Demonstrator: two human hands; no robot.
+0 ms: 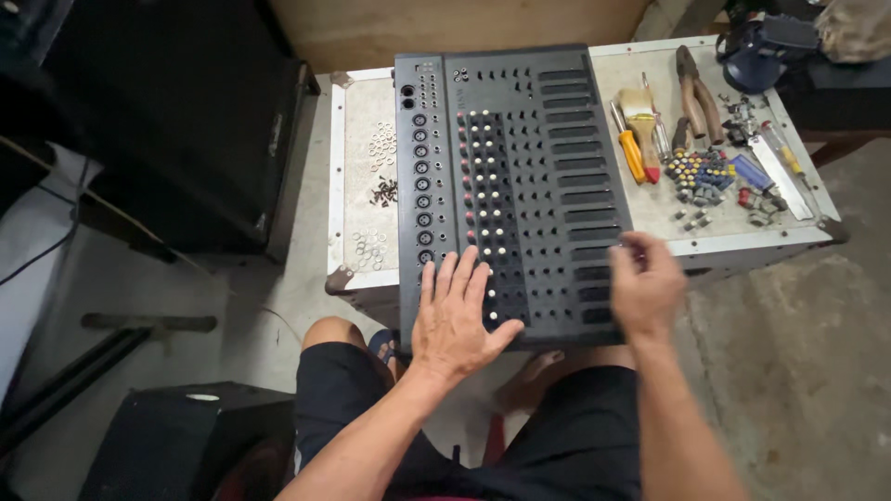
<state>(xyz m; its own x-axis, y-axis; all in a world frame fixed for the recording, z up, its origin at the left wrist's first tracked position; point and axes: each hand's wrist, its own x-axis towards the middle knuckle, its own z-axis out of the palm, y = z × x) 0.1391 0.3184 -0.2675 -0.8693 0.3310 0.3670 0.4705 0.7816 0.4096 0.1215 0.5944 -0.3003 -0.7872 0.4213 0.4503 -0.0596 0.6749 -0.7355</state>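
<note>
Here the left hand (457, 320) lies spread flat on the near end of the mixer panel (515, 186), whose long axis runs away from it, while the blurred right hand (645, 286), grip unclear, sits at its right edge.

Mixer panel (538, 167) matt dark metal; table (357, 176) worn, rough, metal-edged; pliers (698, 93) dull steel.

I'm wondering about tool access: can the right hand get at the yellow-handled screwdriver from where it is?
Probably yes. The right hand is at the mixer panel's right edge, and the yellow-handled screwdriver lies in the open on the table just beyond it, beside a paintbrush. Nothing stands between them.
</note>
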